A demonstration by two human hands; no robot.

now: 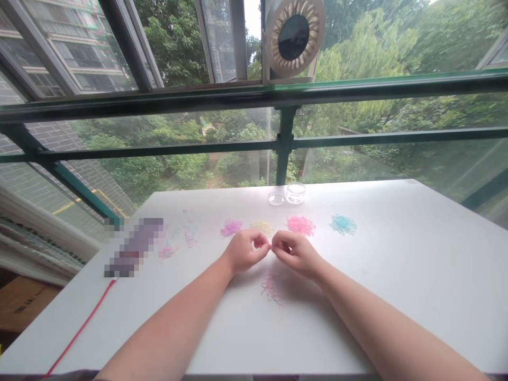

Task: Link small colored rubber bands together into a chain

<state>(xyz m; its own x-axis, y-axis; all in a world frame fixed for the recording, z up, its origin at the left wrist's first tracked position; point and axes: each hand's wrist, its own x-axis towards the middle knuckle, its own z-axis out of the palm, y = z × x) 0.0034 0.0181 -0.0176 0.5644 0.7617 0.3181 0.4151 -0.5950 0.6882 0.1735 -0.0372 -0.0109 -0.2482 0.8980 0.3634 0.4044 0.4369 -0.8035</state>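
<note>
A big white table (400, 301) fills most of the view, and behind it runs a long dark green railing (178, 101) in front of windows and trees. A brown box (27, 302) sits low on the left. A round white fan (293, 38) is up by the railing. The left hand (246, 251) and the right hand (294, 254) meet over the middle of the table. Each has its thumb and finger pinched in a narrow grip, tips close together; I cannot tell what tiny thing, if any, is in them. A blurry dark thing (135, 247) lies on the left, with a red cord (81, 327) by it. Next to it are scattered mixed loops (189, 235). A pink pile (300, 225) is just past the right hand. A thin reddish pile (271, 288) is nearer, below the hands. A blue pile (343, 224) is to the right, a purple pile (231, 227) is by the left hand, and a pale yellow pile (262, 227) is between the purple and pink ones. Farther back, a clear cup (296, 194) stands beside a small clear lid (277, 199).
</note>
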